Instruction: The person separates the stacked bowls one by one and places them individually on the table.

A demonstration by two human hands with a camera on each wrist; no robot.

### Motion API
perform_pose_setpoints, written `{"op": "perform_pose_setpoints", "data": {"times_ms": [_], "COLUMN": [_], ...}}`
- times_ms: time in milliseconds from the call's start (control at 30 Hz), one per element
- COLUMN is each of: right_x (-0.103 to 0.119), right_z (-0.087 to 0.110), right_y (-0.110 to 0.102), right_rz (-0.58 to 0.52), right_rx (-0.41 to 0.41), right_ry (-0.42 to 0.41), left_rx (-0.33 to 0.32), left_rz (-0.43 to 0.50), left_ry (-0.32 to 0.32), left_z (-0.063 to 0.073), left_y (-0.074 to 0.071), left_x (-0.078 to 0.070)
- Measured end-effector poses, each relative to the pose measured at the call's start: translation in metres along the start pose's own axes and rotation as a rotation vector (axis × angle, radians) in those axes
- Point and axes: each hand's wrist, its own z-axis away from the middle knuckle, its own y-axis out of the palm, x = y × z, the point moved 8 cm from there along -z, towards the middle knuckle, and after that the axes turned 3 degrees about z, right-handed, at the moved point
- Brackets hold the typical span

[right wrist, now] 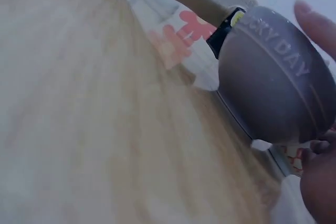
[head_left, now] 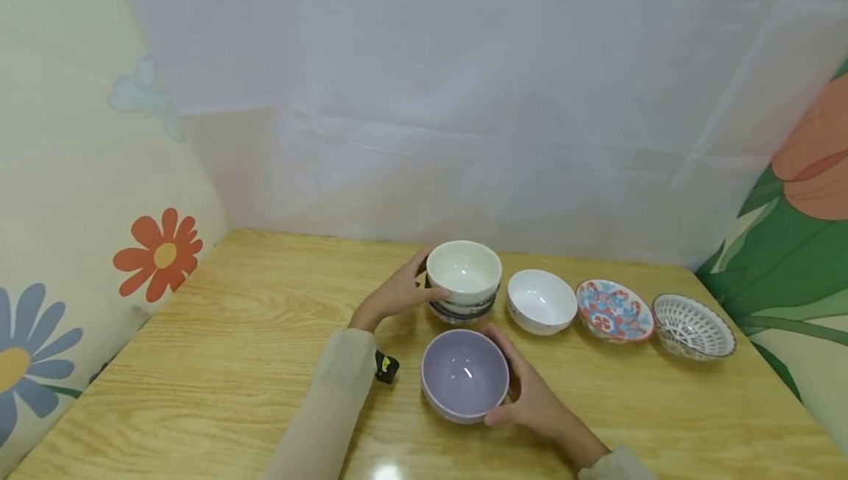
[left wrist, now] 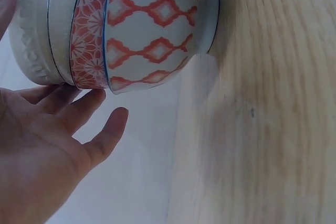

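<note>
Right hand (head_left: 534, 394): fingers grasp the purple bowl (head_left: 465, 373) by its right side, thumb at the near-right rim, other fingers round the far-right wall. Bowl opens upward in the head view. Right wrist view shows its outer wall with raised lettering, "DAY" readable. Can't tell if its base touches the desk (head_left: 185, 377).

Black item (head_left: 387, 367) with a yellow mark: left of the right fingers and the purple bowl, tight by the cuff of the left sleeve (head_left: 334, 403).

Left hand (head_left: 396, 294): fingers grip the bowl stack (head_left: 464, 309) from its left side, thumb on the near wall of the cream bowl (head_left: 464, 272) on top, other fingers round the far-left. Stack sits beyond the right fingers. Left wrist view: bowl with red diamonds (left wrist: 152, 38) below the left fingertips, its foot toward the desk.

White bowl (head_left: 542, 302): just right of the stack, beyond the right fingers. Further right from those fingers, in a row: red-and-blue bowl (head_left: 615, 312), then lattice-pattern bowl (head_left: 692, 327). All three upright on the desk.

Well beyond both sets of fingers: white sheet (head_left: 411, 112) hanging behind the desk.
</note>
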Motion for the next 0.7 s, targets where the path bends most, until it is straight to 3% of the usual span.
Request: {"op": "perform_pose_setpoints", "data": {"times_ms": [100,433,700], "right_x": [0.004,0.016,0.018], "right_z": [-0.005,-0.024,-0.048], "right_y": [-0.009,-0.033,-0.052], "right_rz": [-0.053,0.06,0.246], "right_rx": [-0.015,-0.081,-0.178], "right_ry": [-0.053,-0.102,0.018], "left_rx": [-0.002,-0.013,-0.018], "left_rz": [-0.001,-0.03,-0.023], "left_ry": [0.0,-0.026,-0.038], "left_z": [0.0,0.0,0.001], "left_y": [0.0,-0.001,-0.002], "left_x": [0.0,0.003,0.004]}}
